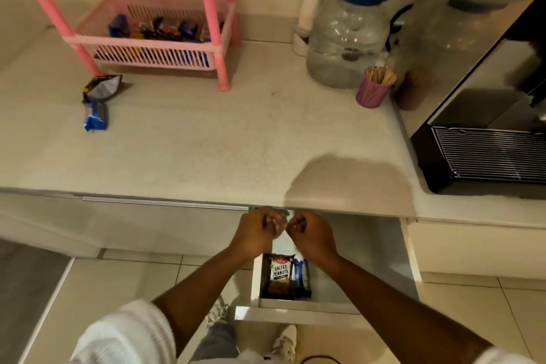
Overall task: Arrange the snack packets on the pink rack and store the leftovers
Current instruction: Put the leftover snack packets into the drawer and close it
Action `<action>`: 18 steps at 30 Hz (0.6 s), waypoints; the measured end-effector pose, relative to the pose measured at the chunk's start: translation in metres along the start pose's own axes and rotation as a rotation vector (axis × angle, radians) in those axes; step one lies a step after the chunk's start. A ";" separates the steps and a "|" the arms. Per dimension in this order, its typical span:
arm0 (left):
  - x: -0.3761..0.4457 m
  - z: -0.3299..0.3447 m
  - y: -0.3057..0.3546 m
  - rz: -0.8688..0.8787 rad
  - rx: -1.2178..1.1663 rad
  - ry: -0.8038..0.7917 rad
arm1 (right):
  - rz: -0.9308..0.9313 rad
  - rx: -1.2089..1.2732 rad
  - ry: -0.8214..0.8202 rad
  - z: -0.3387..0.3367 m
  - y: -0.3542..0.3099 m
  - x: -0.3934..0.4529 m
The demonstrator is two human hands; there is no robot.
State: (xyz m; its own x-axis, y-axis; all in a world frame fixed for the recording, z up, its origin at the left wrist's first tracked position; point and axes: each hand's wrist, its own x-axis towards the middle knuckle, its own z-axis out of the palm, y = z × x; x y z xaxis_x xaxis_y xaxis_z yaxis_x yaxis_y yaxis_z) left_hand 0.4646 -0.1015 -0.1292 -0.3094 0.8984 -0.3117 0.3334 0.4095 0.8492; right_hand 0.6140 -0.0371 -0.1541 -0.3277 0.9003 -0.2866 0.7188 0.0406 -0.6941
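Single head cam – wide-angle, fwd and down over counter (206,142) edge – hands close.

The words "SALTED PEANUTS" stand on the dark snack packet (279,274) lying in the open drawer (307,303); no other print is legible.

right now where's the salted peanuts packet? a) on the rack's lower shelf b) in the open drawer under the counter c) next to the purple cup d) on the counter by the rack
b: the salted peanuts packet stands in the open drawer below the counter edge, beside blue packets.
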 end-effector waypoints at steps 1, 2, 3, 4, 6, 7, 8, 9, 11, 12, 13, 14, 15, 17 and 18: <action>-0.001 -0.014 0.000 0.016 -0.003 0.056 | -0.020 0.036 0.011 0.002 -0.011 0.003; 0.001 -0.029 -0.002 0.012 -0.002 0.101 | -0.043 0.068 0.022 0.004 -0.024 0.008; 0.002 -0.046 -0.005 0.016 -0.009 0.145 | -0.072 0.086 0.032 0.008 -0.039 0.013; 0.004 -0.060 -0.007 0.025 -0.018 0.182 | -0.101 0.095 0.041 0.012 -0.052 0.018; 0.008 -0.095 -0.014 0.044 -0.004 0.262 | -0.162 0.121 0.056 0.023 -0.087 0.029; 0.011 -0.114 -0.018 0.041 0.018 0.297 | -0.189 0.124 0.058 0.030 -0.107 0.035; 0.015 -0.134 -0.021 0.044 0.036 0.333 | -0.209 0.123 0.056 0.037 -0.127 0.043; 0.018 -0.151 -0.023 0.048 0.047 0.367 | -0.223 0.121 0.055 0.043 -0.146 0.050; 0.026 -0.193 -0.031 0.057 0.070 0.445 | -0.267 0.123 0.052 0.060 -0.188 0.068; 0.031 -0.215 -0.035 0.064 0.091 0.486 | -0.297 0.126 0.045 0.070 -0.209 0.078; 0.036 -0.236 -0.040 0.065 0.116 0.525 | -0.334 0.124 0.028 0.080 -0.229 0.089; 0.041 -0.255 -0.045 0.063 0.144 0.561 | -0.378 0.110 0.008 0.088 -0.246 0.100; 0.047 -0.277 -0.052 0.058 0.175 0.606 | -0.425 0.089 -0.011 0.100 -0.265 0.112; 0.064 -0.320 -0.069 0.027 0.274 0.684 | -0.508 0.031 -0.047 0.124 -0.302 0.139; 0.073 -0.340 -0.079 -0.010 0.318 0.706 | -0.542 -0.006 -0.065 0.136 -0.319 0.153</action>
State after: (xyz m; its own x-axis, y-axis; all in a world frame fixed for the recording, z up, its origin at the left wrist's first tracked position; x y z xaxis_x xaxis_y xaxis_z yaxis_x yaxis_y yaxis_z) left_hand 0.1133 -0.1222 -0.0740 -0.7725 0.6241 0.1172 0.5343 0.5392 0.6509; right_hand 0.2512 0.0284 -0.0658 -0.6894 0.7209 0.0708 0.4399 0.4943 -0.7498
